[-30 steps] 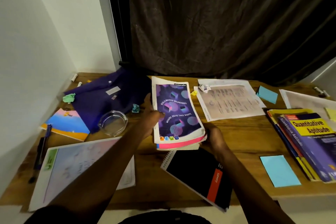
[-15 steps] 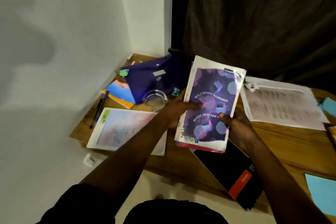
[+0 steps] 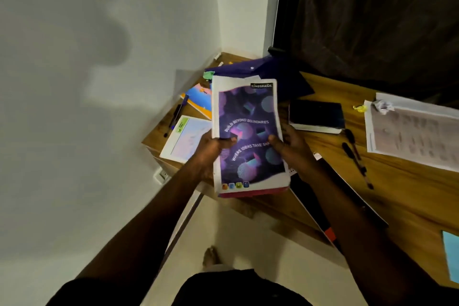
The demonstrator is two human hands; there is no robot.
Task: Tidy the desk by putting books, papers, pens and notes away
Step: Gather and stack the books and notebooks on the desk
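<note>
A stack of notebooks (image 3: 246, 112) with a purple patterned cover on top is held above the desk's front left part. My left hand (image 3: 211, 149) grips its left edge, thumb on the cover. My right hand (image 3: 290, 146) grips the right edge. A pink book shows at the stack's bottom. On the wooden desk (image 3: 402, 191) lie a black book (image 3: 315, 114), two dark pens (image 3: 355, 154), a black spiral notebook (image 3: 320, 213) under my right arm, printed papers (image 3: 417, 131), a white sheet with a green note (image 3: 183, 139) and an orange-blue notebook (image 3: 198, 99).
A purple folder (image 3: 270, 69) lies at the back corner by a dark curtain (image 3: 372, 20). A crumpled paper ball (image 3: 383, 105) sits on the printed papers. A blue sticky note (image 3: 452, 256) is at the right edge. A white wall bounds the desk's left side; a pen (image 3: 173, 117) lies along it.
The stack has been lifted off the desk and carried left and toward me. The black book that lay under it now shows. The view has swung left and down.
</note>
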